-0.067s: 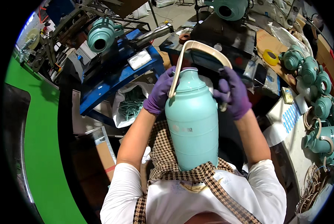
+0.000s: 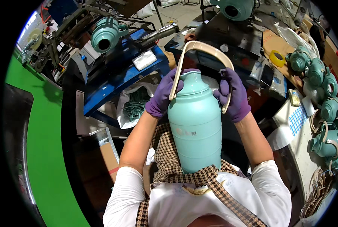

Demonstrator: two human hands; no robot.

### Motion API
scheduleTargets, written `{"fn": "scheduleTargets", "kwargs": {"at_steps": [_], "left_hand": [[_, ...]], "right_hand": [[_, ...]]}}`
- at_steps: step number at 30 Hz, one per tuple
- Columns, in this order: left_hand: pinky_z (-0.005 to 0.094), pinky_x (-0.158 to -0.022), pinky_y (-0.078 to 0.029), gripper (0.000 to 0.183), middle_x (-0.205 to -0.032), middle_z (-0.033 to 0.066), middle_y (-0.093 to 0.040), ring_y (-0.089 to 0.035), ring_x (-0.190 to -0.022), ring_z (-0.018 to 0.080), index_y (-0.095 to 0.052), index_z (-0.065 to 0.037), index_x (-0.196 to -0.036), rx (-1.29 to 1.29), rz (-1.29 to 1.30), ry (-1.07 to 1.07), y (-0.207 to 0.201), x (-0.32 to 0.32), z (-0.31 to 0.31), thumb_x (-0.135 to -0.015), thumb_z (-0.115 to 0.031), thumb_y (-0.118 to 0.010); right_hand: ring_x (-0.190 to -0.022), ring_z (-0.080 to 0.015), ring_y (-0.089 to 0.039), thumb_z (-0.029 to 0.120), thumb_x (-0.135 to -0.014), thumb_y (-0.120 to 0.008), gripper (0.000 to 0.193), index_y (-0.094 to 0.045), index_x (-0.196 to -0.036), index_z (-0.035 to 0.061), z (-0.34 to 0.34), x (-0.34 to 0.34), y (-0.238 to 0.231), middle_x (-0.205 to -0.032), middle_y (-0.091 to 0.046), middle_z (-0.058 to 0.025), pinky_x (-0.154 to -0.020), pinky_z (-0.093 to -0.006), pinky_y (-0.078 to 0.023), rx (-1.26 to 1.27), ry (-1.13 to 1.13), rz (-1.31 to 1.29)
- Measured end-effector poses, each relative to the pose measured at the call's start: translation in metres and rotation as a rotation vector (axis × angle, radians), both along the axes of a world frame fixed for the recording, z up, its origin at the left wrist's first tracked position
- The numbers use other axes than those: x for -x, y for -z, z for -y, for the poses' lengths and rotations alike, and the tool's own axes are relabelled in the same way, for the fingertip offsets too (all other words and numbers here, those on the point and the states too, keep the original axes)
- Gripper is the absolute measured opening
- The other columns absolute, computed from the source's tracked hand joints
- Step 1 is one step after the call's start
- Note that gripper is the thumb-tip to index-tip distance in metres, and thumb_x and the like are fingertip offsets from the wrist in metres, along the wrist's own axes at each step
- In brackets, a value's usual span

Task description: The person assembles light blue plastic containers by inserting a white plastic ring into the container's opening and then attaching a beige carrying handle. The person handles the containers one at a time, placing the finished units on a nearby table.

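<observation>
A mint-green thermos flask body stands upright against my checked apron, its open neck pointing away from me. Over the neck arches a beige carrying handle. My left hand, in a purple glove, is closed on the left end of the handle beside the flask's shoulder. On the other side, my right hand, also gloved in purple, has its fingers curled round the handle's right end. That end lies near the shoulder; whether it is joined to the flask I cannot tell.
Ahead left is a blue metal bench carrying a green flask part. A white bag of green scraps sits below it. Several green flask parts and a pile of beige handles line the right side. A yellow tape roll lies there too.
My right hand has shifted slightly inward toward the flask, and more of the handle's right end shows. My left hand keeps its hold. The surroundings have moved a little within the view.
</observation>
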State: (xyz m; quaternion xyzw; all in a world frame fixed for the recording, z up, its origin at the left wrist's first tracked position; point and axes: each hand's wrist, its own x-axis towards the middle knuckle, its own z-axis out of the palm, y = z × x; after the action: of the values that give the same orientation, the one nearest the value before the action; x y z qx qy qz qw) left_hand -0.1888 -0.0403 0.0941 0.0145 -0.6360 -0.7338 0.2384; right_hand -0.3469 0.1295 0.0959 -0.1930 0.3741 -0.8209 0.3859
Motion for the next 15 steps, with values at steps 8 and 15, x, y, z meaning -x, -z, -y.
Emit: {"fn": "scheduleTargets", "kwargs": {"at_steps": [8, 15], "left_hand": [[0.0345, -0.099, -0.051, 0.042, -0.131, 0.0196, -0.061, -0.063, -0.114, 0.0217, -0.058, 0.002, -0.121, -0.231, -0.104, 0.155, 0.014, 0.002, 0.003, -0.089, -0.026, -0.063], [0.0354, -0.097, -0.050, 0.037, -0.129, 0.0151, -0.065, -0.062, -0.109, 0.0191, -0.057, -0.002, -0.124, -0.147, -0.029, 0.130, 0.027, 0.017, 0.009, -0.101, -0.030, -0.060]], "right_hand": [[-0.082, -0.0235, -0.060, 0.036, -0.076, -0.072, 0.028, -0.065, -0.090, 0.0129, -0.004, -0.020, -0.012, -0.083, -0.062, -0.0018, -0.093, -0.0454, -0.047, 0.547, 0.344, -1.645], [-0.081, -0.0152, -0.060, 0.014, -0.090, -0.062, 0.014, -0.060, -0.096, 0.0017, 0.017, -0.010, 0.019, -0.084, -0.063, -0.0055, -0.077, -0.0294, -0.049, 0.096, 0.121, -0.507]]}}
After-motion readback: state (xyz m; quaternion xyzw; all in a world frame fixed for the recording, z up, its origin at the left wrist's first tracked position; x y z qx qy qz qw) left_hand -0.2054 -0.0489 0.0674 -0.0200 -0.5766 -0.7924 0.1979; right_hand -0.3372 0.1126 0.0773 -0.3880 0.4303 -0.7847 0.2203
